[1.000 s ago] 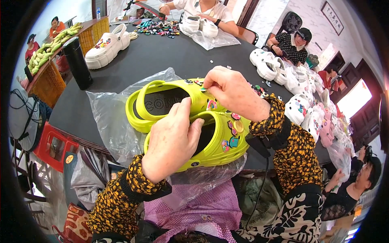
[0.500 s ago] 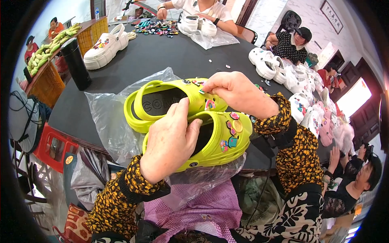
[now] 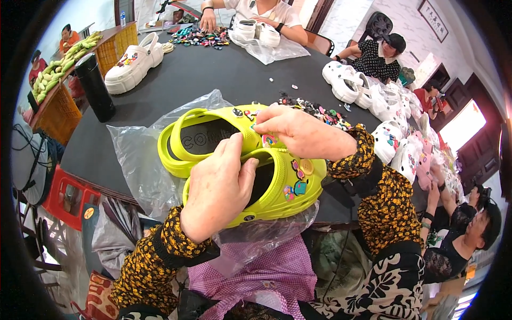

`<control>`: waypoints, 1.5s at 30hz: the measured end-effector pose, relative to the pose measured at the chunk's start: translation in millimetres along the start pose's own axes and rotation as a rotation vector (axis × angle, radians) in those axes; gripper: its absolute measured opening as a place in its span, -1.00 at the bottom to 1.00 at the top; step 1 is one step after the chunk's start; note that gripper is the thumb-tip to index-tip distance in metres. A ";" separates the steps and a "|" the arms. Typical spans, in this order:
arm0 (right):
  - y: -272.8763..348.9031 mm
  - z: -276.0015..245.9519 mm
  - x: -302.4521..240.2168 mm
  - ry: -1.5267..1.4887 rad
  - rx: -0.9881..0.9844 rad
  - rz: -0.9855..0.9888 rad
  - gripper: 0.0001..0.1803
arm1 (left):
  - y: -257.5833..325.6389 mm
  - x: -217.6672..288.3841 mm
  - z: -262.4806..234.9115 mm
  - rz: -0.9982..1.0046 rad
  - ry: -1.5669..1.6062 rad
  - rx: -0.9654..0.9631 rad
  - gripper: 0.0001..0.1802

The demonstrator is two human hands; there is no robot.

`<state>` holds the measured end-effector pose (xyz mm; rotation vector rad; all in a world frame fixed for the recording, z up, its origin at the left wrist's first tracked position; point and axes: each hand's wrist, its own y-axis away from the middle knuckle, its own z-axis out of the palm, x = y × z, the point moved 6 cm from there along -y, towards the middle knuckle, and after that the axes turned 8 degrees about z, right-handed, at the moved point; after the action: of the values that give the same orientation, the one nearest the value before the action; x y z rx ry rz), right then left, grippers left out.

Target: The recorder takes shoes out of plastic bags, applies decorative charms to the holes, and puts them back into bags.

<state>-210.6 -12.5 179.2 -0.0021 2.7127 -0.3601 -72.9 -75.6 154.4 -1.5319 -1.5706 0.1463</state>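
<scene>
Two lime-green clogs lie side by side on clear plastic bags at the table's near edge. My left hand reaches across the near clog, its fingers gripping the opening edge of the far clog. Thumb and fingers of my right hand are pinched down on the far clog's toe, at a small charm now hidden beneath the fingertips. A rainbow charm shows just under that hand. Colourful charms, among them pink glasses, dot the near clog's toe.
Loose charms lie beyond my right hand. White clogs and bagged pairs line the right side. A black bottle and a decorated white clog stand far left. Across the table, a person's hand touches another charm pile.
My right hand has moved slightly left and down, pressing its fingertips onto the far clog; the charm seen in them before is covered. My left hand keeps its grip. The view has shifted slightly.
</scene>
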 end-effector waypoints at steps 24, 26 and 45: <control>11.3 -10.9 0.3 -0.040 0.014 0.041 -0.69 | 4.1 2.7 -1.5 -0.011 -0.024 0.007 -0.62; 21.7 -23.0 -0.1 -0.044 0.103 0.021 -0.62 | 2.7 5.2 1.1 0.003 -0.014 0.010 -0.62; 56.8 -32.7 -33.1 -0.130 0.179 0.074 -0.73 | 3.6 1.8 1.2 -0.105 0.001 -0.012 -0.77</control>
<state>-190.1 52.4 206.9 0.1202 2.5362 -0.5599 -70.7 -72.8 152.3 -1.4547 -1.6500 0.0774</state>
